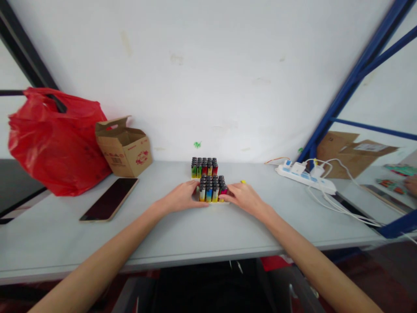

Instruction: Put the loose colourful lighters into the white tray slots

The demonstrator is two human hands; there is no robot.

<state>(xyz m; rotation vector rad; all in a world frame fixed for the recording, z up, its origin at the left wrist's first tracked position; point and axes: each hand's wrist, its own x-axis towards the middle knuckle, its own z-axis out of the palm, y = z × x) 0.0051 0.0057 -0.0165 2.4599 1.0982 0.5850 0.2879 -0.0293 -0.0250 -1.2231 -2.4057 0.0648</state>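
Note:
Several colourful lighters with black tops stand upright in a tight front block (212, 191) at the middle of the grey table. My left hand (183, 196) is against the block's left side, its thumb stretched along the front bottom edge. On the right side, my right hand (243, 196) presses the block with its fingers, which reach the front right lighter. The two hands hold the block between them. Just behind it stands a second block of upright lighters (204, 168), touched by neither hand.
A dark-screened phone (110, 200), an open cardboard box (125, 150) and a red plastic bag (58, 143) are on the left. To the right lie a white power strip (306, 178) with cables and a blue metal frame (345, 93). Another person's hand (411, 184) shows at the far right.

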